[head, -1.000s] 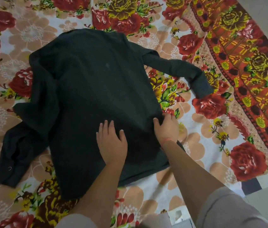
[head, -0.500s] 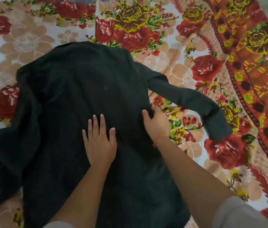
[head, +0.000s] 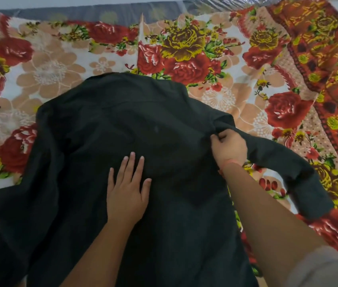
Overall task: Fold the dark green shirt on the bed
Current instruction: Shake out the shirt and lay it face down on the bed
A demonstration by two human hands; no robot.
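Note:
The dark green shirt (head: 106, 129) lies back side up across the flowered bed, collar end away from me. My left hand (head: 127, 189) rests flat on the middle of the shirt's back, fingers spread. My right hand (head: 228, 147) pinches the fabric at the right shoulder seam, where the right sleeve (head: 284, 168) starts. That sleeve runs down and to the right over the sheet, with its cuff near the right edge. The left sleeve is bunched along the shirt's left side and runs out of view at the bottom left.
A flowered bedsheet (head: 184, 50) in red, yellow and peach covers the bed. Its orange patterned border (head: 329, 59) runs along the right side. A grey strip of mattress edge (head: 60, 11) shows at the far side.
My view has shifted toward the collar end. My right hand slid up the shirt's right edge to the shoulder seam and closed on the fabric. My left hand moved up the back, staying flat.

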